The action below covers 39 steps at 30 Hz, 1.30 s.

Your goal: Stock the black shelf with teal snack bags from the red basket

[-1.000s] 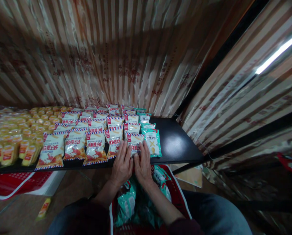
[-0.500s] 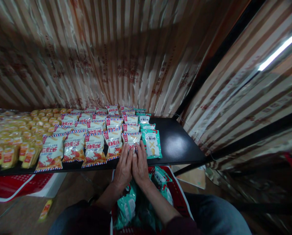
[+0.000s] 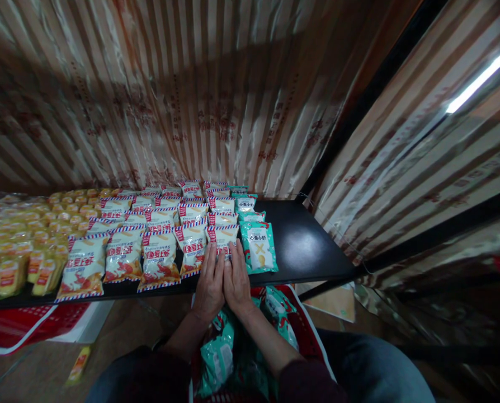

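My left hand (image 3: 209, 285) and my right hand (image 3: 235, 279) lie side by side, fingers stretched flat, on a red-and-white striped snack bag (image 3: 222, 238) at the front edge of a black shelf (image 3: 309, 246). The two hands touch each other along their inner edges. To the right of that bag lies a teal snack bag (image 3: 258, 246). More red-and-white bags (image 3: 160, 254) stand in rows to the left. Below my arms a red basket (image 3: 304, 330) holds more teal bags (image 3: 218, 352).
Yellow packets (image 3: 19, 246) fill the shelf's left part. The shelf's right end is bare black surface. Striped foil sheeting (image 3: 191, 95) hangs behind and to the right. A red-and-white tray (image 3: 27, 327) and one yellow packet (image 3: 78, 364) lie on the floor.
Both hands have drawn closer together on the striped bag and slid slightly left. The view has drifted a little.
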Each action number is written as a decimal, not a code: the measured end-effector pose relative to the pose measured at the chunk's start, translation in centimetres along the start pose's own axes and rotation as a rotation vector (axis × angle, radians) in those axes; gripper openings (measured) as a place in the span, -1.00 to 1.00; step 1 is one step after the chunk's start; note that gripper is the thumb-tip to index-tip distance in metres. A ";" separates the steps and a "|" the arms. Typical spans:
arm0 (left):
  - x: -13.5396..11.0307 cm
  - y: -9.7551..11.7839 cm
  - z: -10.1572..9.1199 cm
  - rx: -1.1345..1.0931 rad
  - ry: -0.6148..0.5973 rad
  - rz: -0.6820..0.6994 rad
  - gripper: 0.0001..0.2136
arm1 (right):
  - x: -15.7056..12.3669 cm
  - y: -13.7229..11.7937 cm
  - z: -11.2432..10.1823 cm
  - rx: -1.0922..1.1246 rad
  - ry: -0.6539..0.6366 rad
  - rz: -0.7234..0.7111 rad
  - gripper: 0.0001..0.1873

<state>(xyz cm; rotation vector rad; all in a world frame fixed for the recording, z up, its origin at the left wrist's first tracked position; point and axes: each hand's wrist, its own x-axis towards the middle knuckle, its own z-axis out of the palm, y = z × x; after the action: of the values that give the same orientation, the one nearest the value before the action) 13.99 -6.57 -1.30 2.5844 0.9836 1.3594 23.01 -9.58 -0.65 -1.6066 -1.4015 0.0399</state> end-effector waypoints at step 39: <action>-0.4 -0.1 0.1 0.001 -0.023 0.025 -0.44 | 0.2 0.9 0.3 0.002 -0.028 0.015 -0.44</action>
<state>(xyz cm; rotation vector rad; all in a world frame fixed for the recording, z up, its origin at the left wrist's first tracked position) 13.86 -6.71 -1.67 2.6154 0.9523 1.3314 23.61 -9.14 -1.32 -1.6208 -1.4101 0.0726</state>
